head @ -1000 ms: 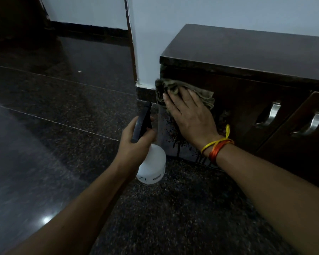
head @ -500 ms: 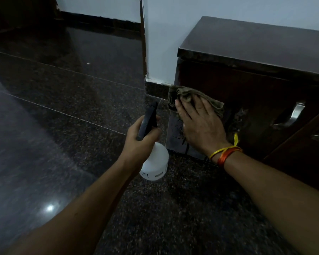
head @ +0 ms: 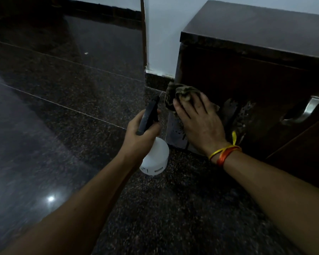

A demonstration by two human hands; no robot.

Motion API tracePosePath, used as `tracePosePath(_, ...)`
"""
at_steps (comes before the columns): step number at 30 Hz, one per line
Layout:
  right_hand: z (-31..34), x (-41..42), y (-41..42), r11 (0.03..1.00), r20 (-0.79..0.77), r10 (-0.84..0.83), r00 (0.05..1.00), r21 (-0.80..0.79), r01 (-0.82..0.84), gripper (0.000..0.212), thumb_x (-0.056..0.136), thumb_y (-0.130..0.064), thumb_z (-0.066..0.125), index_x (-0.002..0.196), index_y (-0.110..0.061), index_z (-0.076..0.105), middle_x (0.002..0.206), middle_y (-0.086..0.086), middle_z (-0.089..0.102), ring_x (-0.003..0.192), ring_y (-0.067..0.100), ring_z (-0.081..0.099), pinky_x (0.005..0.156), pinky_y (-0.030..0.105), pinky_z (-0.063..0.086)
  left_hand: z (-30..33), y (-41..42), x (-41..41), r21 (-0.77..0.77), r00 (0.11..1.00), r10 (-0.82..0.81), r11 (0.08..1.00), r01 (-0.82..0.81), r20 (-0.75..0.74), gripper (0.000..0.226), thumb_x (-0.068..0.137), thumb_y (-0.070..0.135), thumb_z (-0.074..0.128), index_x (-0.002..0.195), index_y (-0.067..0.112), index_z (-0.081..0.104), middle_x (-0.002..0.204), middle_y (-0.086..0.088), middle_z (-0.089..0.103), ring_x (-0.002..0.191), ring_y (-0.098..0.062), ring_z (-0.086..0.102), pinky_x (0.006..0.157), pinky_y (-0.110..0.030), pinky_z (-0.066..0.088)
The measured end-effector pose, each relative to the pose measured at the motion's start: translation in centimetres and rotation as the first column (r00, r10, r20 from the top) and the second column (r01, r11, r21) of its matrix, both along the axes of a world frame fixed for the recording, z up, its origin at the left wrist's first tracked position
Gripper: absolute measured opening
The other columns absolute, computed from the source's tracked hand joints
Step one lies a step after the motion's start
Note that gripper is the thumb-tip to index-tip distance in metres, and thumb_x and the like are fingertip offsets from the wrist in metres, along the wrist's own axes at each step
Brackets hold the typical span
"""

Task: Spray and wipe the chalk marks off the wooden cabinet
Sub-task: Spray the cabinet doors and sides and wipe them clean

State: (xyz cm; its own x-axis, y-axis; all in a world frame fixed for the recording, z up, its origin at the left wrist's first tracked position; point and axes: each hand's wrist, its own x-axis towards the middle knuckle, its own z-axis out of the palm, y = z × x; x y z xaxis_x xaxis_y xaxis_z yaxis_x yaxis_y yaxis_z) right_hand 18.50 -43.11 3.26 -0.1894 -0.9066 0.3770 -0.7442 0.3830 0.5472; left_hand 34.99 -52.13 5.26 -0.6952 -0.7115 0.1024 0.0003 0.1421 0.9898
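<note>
Right hand [head: 201,124] flat on cloth [head: 180,92], pressing it low on cabinet [head: 247,74]. Left hand [head: 138,137] beside cabinet, gripping spray bottle [head: 155,155]. Chalk marks too dark to see.

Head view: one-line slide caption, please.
Right hand presses cloth against dark wooden cabinet; left hand grips white spray bottle.

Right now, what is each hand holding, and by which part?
Left hand grips the spray bottle at its neck; right hand presses the cloth flat on the cabinet.
</note>
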Motion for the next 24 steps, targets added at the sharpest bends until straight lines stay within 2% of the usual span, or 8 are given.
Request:
tracePosePath(2,-1.6,0.0,0.3,0.991,-0.046,0.003,0.999,0.135,0.003,0.060,0.090,-0.025,0.014,0.149,-0.013,0.021,0.150,0.008,0.035,0.138,0.033,0.028,0.117,0.044,0.001,0.0,-0.2,0.0,0.012,1.000,-0.004,1.000,0.004,-0.004,0.015,0.094,0.002,0.052,0.107,-0.003,0.058,0.086,-0.016,0.049,0.076,-0.019,0.045,0.067,-0.031,0.038)
tracePosePath(3,-2.1,0.0,0.4,0.983,-0.054,-0.002,0.999,0.183,0.012,0.061,0.089,-0.025,0.011,0.148,-0.013,0.021,0.150,0.007,0.037,0.138,0.032,0.029,0.117,0.044,0.001,0.0,-0.3,0.1,0.019,1.000,0.000,1.000,0.000,-0.006,0.015,0.095,0.003,0.053,0.108,0.001,0.060,0.085,-0.015,0.050,0.076,-0.018,0.047,0.068,-0.032,0.040)
tracePosePath(5,-2.2,-0.1,0.5,0.985,-0.059,0.000,0.998,0.173,0.010,0.060,0.090,-0.024,0.013,0.147,-0.013,0.026,0.148,0.006,0.040,0.137,0.031,0.032,0.117,0.044,0.002,0.0,-0.6,0.5,0.031,1.000,0.009,0.999,-0.008,-0.007,0.019,0.095,0.004,0.053,0.109,0.011,0.063,0.083,-0.005,0.054,0.077,-0.017,0.051,0.069,-0.030,0.042)
tracePosePath(10,2.1,-0.1,-0.4,0.996,-0.093,0.035,0.995,-0.079,-0.042,0.053,0.093,-0.013,0.029,0.147,-0.010,0.026,0.149,0.012,0.036,0.137,0.036,0.030,0.116,0.048,0.005,-0.8,-1.1,1.1,0.017,1.000,0.022,1.000,-0.022,0.019,0.025,0.094,0.001,0.052,0.115,0.009,0.063,0.087,-0.012,0.052,0.073,-0.010,0.051,0.060,-0.015,0.044)
tracePosePath(14,6.7,-0.2,-1.9,0.962,-0.137,0.022,0.990,-0.268,-0.058,0.048,0.096,-0.014,0.028,0.143,-0.011,0.034,0.147,0.012,0.040,0.137,0.038,0.033,0.113,0.053,0.012,-0.8,-1.1,0.8,0.023,1.000,0.020,1.000,-0.020,0.017,0.020,0.094,0.001,0.053,0.112,0.004,0.061,0.087,-0.014,0.051,0.076,-0.013,0.050,0.066,-0.024,0.044)
tracePosePath(18,6.7,-0.2,-2.2,0.945,-0.166,0.034,0.986,-0.315,-0.086,0.046,0.097,-0.012,0.029,0.142,-0.010,0.037,0.145,0.012,0.043,0.133,0.037,0.040,0.114,0.050,0.015,-0.6,-0.9,0.4,0.028,1.000,0.025,0.999,-0.025,0.003,0.021,0.094,0.000,0.051,0.109,0.008,0.063,0.081,-0.009,0.051,0.073,-0.012,0.051,0.064,-0.022,0.044)
tracePosePath(21,5.1,0.0,-2.0,0.961,-0.135,0.041,0.990,-0.264,-0.076,0.047,0.097,-0.012,0.027,0.144,-0.009,0.032,0.147,0.013,0.039,0.135,0.037,0.036,0.116,0.048,0.014,-0.8,-0.8,0.3,0.052,0.999,0.044,0.998,-0.044,-0.004,0.022,0.094,0.001,0.052,0.103,0.016,0.065,0.091,-0.009,0.057,0.073,-0.009,0.053,0.066,-0.024,0.046)
tracePosePath(24,2.5,0.1,-1.4,0.989,-0.126,0.065,0.990,-0.126,-0.081,0.049,0.097,-0.013,0.021,0.146,-0.008,0.026,0.149,0.013,0.037,0.136,0.037,0.033,0.116,0.046,0.007,-0.6,-0.7,0.6,0.072,0.997,0.070,0.995,-0.069,-0.013,0.026,0.094,0.000,0.052,0.111,0.015,0.065,0.087,-0.006,0.055,0.064,0.001,0.051,0.057,-0.011,0.043)
